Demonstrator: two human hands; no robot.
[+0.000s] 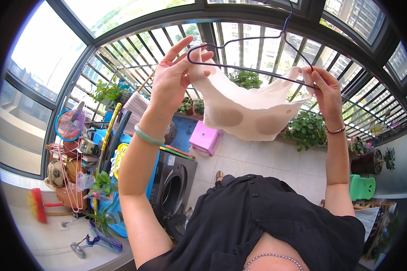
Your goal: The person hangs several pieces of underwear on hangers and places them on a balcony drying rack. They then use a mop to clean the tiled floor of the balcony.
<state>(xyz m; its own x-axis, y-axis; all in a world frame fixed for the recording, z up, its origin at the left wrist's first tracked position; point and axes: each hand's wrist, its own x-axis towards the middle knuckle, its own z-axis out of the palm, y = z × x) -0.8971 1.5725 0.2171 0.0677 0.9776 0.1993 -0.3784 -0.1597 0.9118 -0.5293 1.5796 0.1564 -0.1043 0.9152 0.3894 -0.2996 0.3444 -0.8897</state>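
A pale, cream-coloured bra (244, 115) with darker cup areas hangs spread out in front of me. Its straps loop over the two ends of a dark blue clothes hanger (257, 71), whose hook reaches up toward the top of the view. At the hanger's left end, my left hand (169, 79) holds the bra's strap, with some fingers raised and apart. The thumb and fingers of my right hand (328, 92) are closed on the other strap and the hanger's right corner.
Below stand a purple stool (205, 137) and a dark front-loading washing machine (174, 180) with its door ajar. Potted plants (305, 128) line the barred balcony railing. Several spare hangers (106, 239) hang at lower left; a green plastic chair (362, 187) stands at right.
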